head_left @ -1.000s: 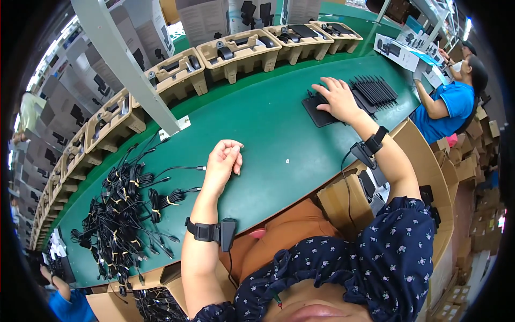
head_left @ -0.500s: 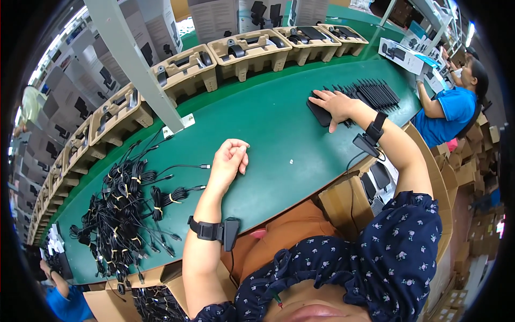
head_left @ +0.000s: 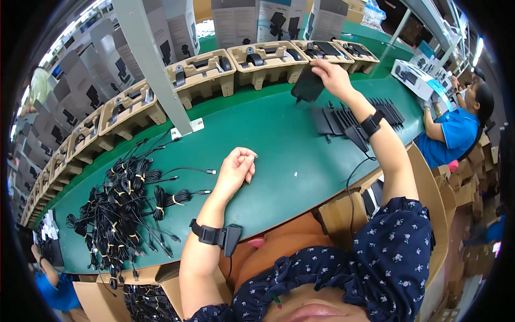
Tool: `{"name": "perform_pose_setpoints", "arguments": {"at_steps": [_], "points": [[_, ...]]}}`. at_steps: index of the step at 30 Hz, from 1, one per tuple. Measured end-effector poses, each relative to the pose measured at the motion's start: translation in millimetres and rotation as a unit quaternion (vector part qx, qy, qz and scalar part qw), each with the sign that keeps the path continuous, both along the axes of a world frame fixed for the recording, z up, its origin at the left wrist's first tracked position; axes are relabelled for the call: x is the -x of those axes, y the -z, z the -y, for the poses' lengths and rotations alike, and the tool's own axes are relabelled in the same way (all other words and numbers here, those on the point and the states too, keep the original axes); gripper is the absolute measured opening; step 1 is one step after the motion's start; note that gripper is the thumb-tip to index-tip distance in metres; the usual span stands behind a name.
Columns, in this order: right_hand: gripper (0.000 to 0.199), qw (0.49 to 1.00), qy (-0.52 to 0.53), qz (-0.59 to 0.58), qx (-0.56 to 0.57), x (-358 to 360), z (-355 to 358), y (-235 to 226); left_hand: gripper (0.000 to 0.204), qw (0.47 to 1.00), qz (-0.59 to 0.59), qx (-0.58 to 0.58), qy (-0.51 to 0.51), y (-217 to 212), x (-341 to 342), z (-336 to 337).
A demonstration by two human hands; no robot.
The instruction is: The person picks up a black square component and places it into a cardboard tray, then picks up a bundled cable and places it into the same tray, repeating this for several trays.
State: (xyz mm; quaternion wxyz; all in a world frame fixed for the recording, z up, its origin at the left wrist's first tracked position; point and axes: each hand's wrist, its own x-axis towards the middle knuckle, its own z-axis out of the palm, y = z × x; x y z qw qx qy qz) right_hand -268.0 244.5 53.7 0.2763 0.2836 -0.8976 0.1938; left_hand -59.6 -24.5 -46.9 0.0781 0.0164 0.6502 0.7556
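Evidently the right hand [head_left: 333,79] carries the load: its thumb and fingers pinch a flat black piece [head_left: 307,86] by its upper right corner. That piece hangs toward the far edge of the worktop [head_left: 257,121], left of and below the fingertips, just on the near side of a moulded tray [head_left: 268,76] in the row there. Its long axis seems to slope down and slightly left, though foreshortening and fisheye bend leave this uncertain; whether it touches the tray, I cannot tell. The right arm reaches forward from the near edge, wrist bent leftward, over a spread of similar black pieces [head_left: 324,121] toward the worktop's right end. Farther from the piece, the left hand [head_left: 237,167] lies near the middle of the near edge, fingers loosely curled, nothing seen in it, with bundled black cables [head_left: 120,214] to its left.
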Motion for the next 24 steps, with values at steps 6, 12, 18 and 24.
{"name": "perform_pose_setpoints", "arguments": {"at_steps": [6, 12, 18, 24], "points": [[0.017, 0.985, -0.011, -0.162, 0.049, 65.7, 42.9, -35.6, 0.011, 1.0, 0.002, 0.001, 0.019, 3.6, -2.4, 1.0], [0.017, 0.977, 0.012, -0.21, 0.019, 113.9, 68.5, -30.6, 0.009, 1.0, 0.006, -0.021, 0.018, 3.6, -6.2, 2.0], [0.021, 0.974, 0.013, -0.222, -0.052, 152.6, 81.8, -11.7, 0.01, 0.999, 0.004, -0.037, 0.011, 6.0, -9.7, 7.3], [0.035, 0.989, -0.01, -0.086, -0.119, 168.0, 77.4, 36.8, 0.012, 0.999, 0.007, -0.027, 0.016, 7.5, -4.6, 9.2]]}}
